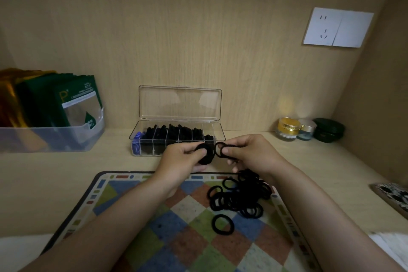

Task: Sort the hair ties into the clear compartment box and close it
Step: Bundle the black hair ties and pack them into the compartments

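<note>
While the clear compartment box [176, 139] sits lid-up at the wall, left hand [180, 158] pinches a stack of black ties [206, 154], right hand [249, 152] pinches one thin tie [220, 150], loose tie pile [240, 196] on the checkered mat [132, 201].

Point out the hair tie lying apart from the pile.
The lone hair tie at the near side of the mat, clear of the pile, whose ties overlap one another.

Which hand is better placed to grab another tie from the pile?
Probably the right hand: the pile lies close by its wrist, and it pinches only a thin loop; the left hand grips a thick bundle.
</note>
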Available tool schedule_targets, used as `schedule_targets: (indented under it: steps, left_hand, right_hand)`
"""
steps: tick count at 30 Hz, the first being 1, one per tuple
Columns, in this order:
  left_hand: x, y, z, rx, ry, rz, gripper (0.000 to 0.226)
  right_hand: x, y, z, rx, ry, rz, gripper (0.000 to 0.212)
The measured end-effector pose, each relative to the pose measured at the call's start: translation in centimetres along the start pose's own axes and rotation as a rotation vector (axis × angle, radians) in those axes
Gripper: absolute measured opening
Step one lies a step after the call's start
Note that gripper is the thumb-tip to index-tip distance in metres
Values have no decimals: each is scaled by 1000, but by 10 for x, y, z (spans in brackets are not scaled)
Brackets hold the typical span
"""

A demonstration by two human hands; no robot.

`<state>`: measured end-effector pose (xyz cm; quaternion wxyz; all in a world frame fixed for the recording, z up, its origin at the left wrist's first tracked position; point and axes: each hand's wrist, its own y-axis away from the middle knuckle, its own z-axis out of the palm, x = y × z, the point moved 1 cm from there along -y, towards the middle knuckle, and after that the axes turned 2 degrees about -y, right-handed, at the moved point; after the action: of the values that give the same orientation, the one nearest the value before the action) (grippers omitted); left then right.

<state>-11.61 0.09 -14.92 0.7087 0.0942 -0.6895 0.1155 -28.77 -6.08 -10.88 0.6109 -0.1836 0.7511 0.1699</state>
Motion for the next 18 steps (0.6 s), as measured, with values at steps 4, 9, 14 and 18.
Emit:
schedule_targets:
  steps: [4,9,14,18]
  left_hand:
    - [-2,0,0,-1,-7,-12,25]
    - [1,2,4,-131,47,-22,25]
    - [3,3,7,-201,152,-89,31]
    - [3,5,8,-184,38,-12,22]
  right_hand:
    - [-3,1,2,-31,-131,-30,18]
    - [0,0,11,-63,-102,-34,12]
    - [4,-3,11,83,94,-88,20]
    - [1,0,12,63,219,-138,27]
